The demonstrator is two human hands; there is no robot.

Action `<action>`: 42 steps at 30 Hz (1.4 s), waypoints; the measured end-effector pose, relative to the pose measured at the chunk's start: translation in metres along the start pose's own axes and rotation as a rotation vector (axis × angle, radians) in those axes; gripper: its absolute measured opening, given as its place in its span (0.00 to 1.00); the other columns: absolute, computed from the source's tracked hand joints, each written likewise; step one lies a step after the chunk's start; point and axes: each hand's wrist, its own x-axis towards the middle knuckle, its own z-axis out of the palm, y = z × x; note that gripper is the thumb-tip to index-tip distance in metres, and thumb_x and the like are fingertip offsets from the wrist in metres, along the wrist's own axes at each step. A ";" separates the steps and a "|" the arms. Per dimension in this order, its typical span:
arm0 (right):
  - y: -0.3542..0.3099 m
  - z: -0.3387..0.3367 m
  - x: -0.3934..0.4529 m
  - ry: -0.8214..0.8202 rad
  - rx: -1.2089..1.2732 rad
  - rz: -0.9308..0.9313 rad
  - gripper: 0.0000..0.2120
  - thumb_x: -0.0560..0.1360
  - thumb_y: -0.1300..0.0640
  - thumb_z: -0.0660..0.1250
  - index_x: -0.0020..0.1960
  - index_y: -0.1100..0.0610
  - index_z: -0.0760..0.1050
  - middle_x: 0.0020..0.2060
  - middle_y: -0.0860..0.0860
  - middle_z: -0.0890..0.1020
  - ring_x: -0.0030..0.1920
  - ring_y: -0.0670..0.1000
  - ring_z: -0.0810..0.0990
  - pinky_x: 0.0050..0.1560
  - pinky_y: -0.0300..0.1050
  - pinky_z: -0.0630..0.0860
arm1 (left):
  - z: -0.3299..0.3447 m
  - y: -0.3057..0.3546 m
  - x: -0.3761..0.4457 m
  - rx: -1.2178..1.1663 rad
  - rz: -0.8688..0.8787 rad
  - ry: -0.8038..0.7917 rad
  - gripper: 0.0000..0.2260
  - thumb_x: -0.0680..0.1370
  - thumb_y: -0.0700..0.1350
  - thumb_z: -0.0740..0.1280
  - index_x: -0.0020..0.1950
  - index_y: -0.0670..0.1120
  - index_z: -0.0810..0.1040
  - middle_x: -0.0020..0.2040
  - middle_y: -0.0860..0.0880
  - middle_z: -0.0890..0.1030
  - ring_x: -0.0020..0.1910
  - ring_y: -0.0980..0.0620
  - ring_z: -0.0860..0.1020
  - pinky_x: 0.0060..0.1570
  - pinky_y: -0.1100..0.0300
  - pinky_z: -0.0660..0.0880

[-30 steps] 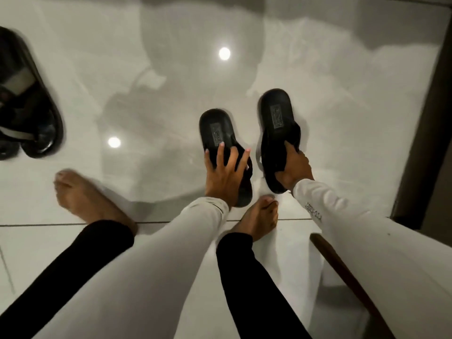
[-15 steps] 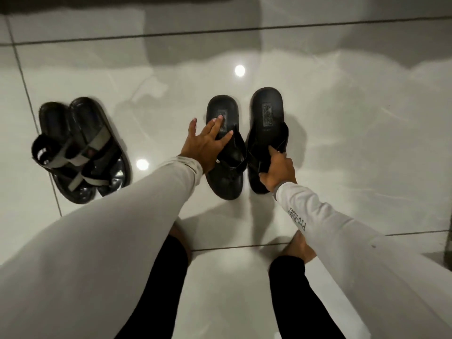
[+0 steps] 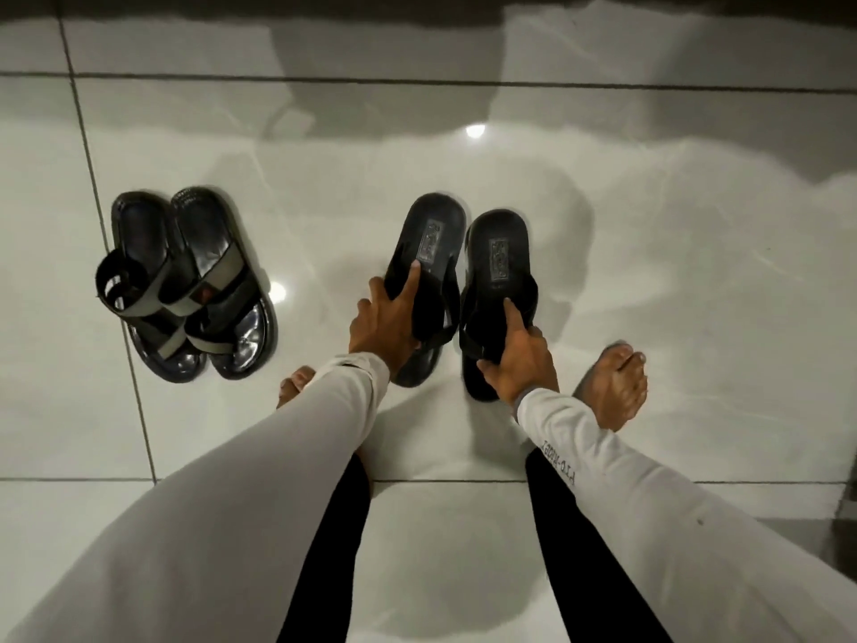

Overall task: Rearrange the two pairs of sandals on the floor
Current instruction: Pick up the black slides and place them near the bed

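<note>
The strapped pair of sandals (image 3: 185,290) sits on the glossy tiled floor (image 3: 649,271), well to the left of the black slip-on pair, its two shoes touching side by side. The left hand (image 3: 389,317) is wrapped around the left slip-on (image 3: 431,239) — forefinger laid up its footbed, the rest curled about its edge. Just right of that, almost touching, is the right slip-on (image 3: 498,266), gripped at its strap by the right hand (image 3: 519,359), fingers closed. Bare feet flank the slip-ons — the right foot (image 3: 612,387) just beyond the right hand, toes (image 3: 294,385) of the other near the left wrist.
</note>
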 end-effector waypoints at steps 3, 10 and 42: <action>0.007 -0.008 0.004 -0.021 -0.072 -0.012 0.45 0.73 0.57 0.73 0.81 0.47 0.50 0.65 0.61 0.70 0.61 0.64 0.78 0.62 0.57 0.78 | -0.001 0.001 0.002 -0.039 -0.006 -0.014 0.49 0.72 0.50 0.77 0.82 0.57 0.46 0.67 0.36 0.65 0.56 0.30 0.77 0.57 0.38 0.79; 0.033 -0.051 0.034 0.088 -0.409 -0.086 0.44 0.74 0.49 0.72 0.81 0.46 0.49 0.67 0.63 0.67 0.63 0.63 0.73 0.60 0.56 0.75 | -0.008 0.065 0.019 -0.102 0.006 -0.016 0.48 0.74 0.51 0.75 0.82 0.56 0.45 0.67 0.37 0.67 0.56 0.30 0.78 0.59 0.39 0.78; 0.169 -0.209 0.130 0.187 -0.223 0.041 0.48 0.73 0.50 0.75 0.81 0.44 0.47 0.66 0.61 0.72 0.65 0.63 0.75 0.57 0.58 0.77 | -0.005 0.279 0.091 0.010 0.161 0.004 0.45 0.74 0.55 0.73 0.82 0.54 0.48 0.70 0.38 0.65 0.57 0.35 0.79 0.58 0.42 0.79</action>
